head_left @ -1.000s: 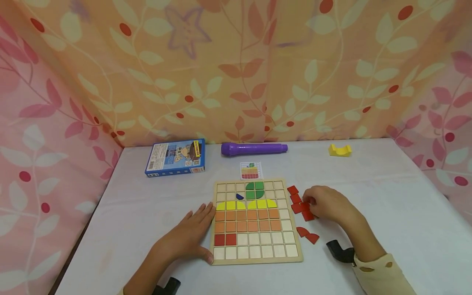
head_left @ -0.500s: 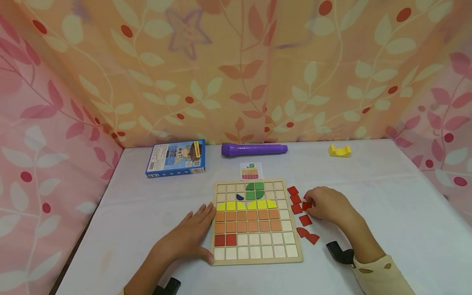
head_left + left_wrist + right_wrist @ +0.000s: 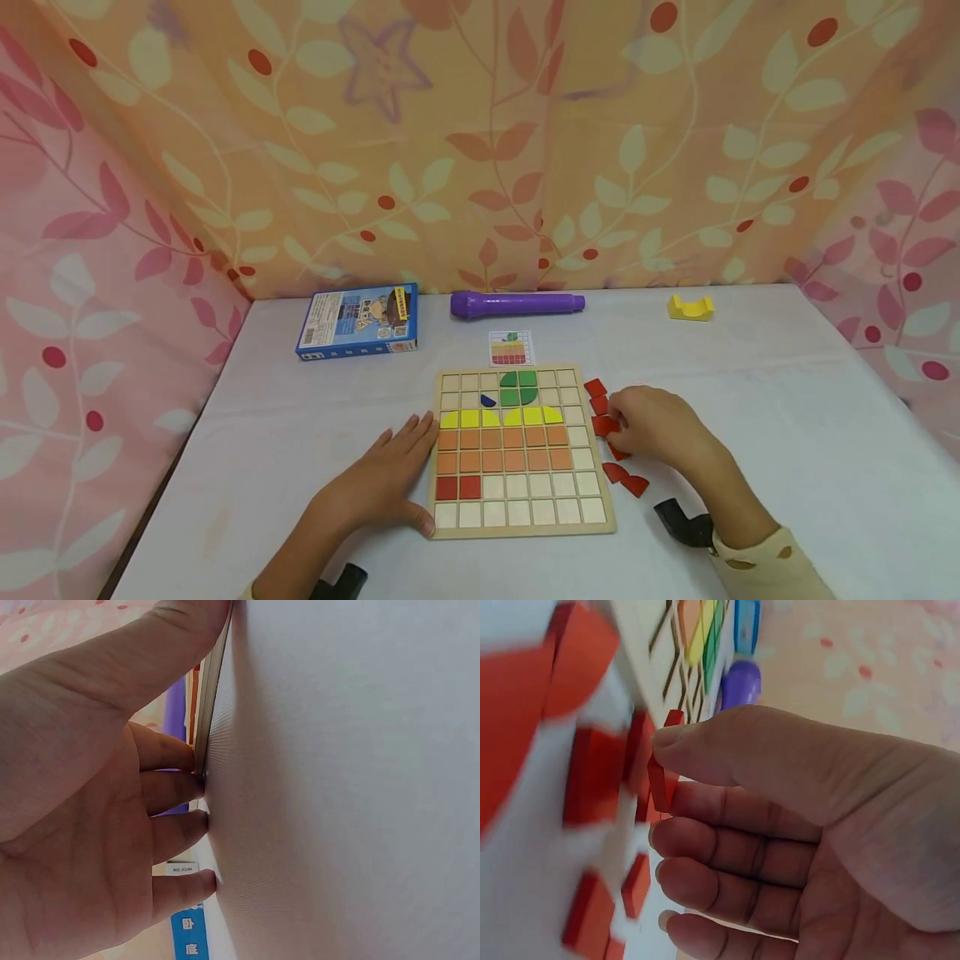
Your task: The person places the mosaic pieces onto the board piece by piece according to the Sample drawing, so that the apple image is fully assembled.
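Observation:
My left hand (image 3: 371, 487) lies with fingers extended on the tablecloth, its thumb and fingertips against the left edge of a wooden grid board (image 3: 525, 531). On the board sit green tiles (image 3: 518, 388), yellow tiles (image 3: 468, 418), orange tiles (image 3: 491, 450) and two red square tiles (image 3: 458, 487), plus a small dark blue piece (image 3: 488, 401). Beside the board's right edge, my right hand (image 3: 663, 425) pinches a red tile (image 3: 658, 787) between thumb and index finger, its other fingers curled loosely. Loose red squares (image 3: 596, 387) and two red quarter-round tiles (image 3: 635, 486) lie around that hand, which partly hides some.
Behind the board lies a small pattern card (image 3: 511, 347). Farther back are a blue box (image 3: 358, 321), a purple microphone-shaped stick (image 3: 517, 304) and a yellow notched block (image 3: 691, 307). Patterned curtains (image 3: 480, 150) hang around the white table.
My right hand first lifts a red tile apart from the pile, then shifts left and slightly down toward the board's edge with it. My left hand stays put.

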The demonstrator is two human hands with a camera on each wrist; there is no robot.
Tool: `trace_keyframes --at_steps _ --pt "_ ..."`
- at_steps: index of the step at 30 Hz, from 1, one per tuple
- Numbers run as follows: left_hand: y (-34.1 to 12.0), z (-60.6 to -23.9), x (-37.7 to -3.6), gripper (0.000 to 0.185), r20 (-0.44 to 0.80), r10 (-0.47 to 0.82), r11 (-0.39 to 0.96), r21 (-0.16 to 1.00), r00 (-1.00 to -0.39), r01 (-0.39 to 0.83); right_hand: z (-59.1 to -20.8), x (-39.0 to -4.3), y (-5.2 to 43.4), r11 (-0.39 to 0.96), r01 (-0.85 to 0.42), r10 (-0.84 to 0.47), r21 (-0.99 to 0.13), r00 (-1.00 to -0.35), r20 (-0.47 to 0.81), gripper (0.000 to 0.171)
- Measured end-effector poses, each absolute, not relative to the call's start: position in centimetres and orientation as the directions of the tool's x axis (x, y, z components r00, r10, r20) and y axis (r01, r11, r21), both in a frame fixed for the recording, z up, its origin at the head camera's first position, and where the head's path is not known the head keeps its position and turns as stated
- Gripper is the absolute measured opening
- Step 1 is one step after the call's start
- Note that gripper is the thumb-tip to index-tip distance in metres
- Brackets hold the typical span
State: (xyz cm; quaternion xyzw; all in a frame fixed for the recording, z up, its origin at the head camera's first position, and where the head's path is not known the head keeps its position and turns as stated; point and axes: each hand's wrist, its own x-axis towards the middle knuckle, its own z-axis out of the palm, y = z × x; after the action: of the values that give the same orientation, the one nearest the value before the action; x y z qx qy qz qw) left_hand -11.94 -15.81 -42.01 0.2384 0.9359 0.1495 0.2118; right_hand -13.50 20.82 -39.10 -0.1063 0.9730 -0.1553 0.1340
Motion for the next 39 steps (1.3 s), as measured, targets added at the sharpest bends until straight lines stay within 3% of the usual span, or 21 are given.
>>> trace_keyframes --at_steps 11,23,39 --pt "-15.9 -42.2 -12.0 0.132 -0.325 0.503 0.845 0.381 -0.801 0.376 -39.5 -11.7 14.6 0.902 -0.348 -0.392 -0.254 -0.908 -0.150 0.022" --pt "-15.9 -42.3 -12.0 0.132 -0.325 0.511 0.841 0.381 -0.796 0.384 -40.4 -9.9 8.4 0.785 -0.598 -0.612 -0.162 -0.790 -0.045 0.021" --pt "-15.9 -41.9 -12.0 0.131 -0.336 0.502 0.843 0.396 -0.797 0.364 -40.8 -9.9 8.0 0.782 -0.596 -0.613 -0.180 -0.788 -0.056 0.020"
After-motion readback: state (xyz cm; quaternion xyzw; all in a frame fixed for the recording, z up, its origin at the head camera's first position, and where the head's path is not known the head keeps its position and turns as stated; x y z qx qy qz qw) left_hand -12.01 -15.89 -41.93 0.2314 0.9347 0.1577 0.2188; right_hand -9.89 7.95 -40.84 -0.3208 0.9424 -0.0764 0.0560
